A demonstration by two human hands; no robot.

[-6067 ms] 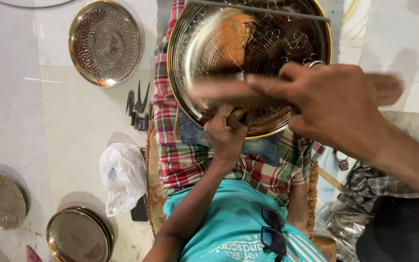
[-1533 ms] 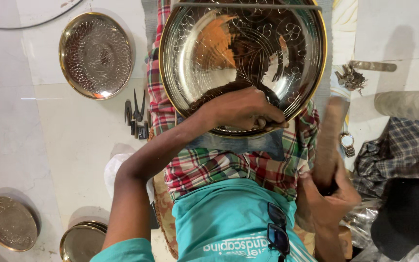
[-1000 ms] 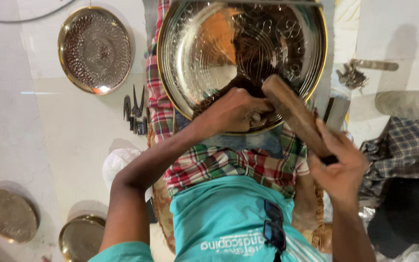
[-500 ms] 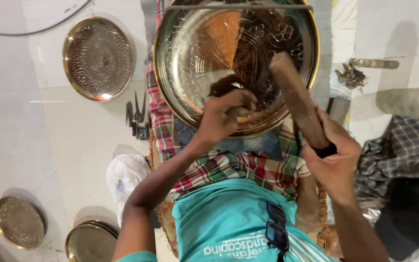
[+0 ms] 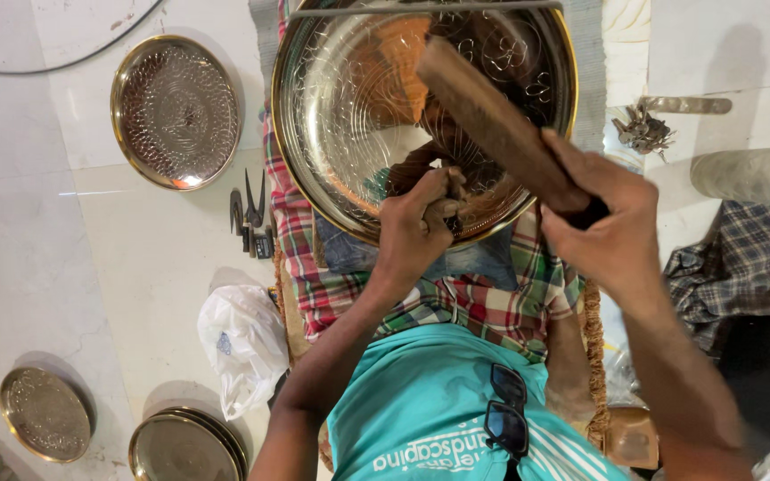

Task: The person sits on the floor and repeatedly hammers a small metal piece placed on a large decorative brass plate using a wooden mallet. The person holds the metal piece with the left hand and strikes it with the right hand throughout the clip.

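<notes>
Head view: the left hand (image 5: 421, 227) is fisted around a small tool, mostly hidden, pressed to the big brass tray (image 5: 358, 116) on the lap. The right hand (image 5: 603, 227) clasps a wooden mallet (image 5: 492, 125) raised over the tray. On the floor lie an embossed plate (image 5: 176, 111), pliers (image 5: 249, 214) and a white bag (image 5: 242, 343); two plates bottom left, one cut off.

Left hand (image 5: 416, 227) fisted on a small tool at the 6 o'clock rim of the big brass tray (image 5: 331, 107) on the lap, right hand (image 5: 603, 223) gripping a wooden mallet (image 5: 492, 125) angled toward 11 o'clock over it.
</notes>
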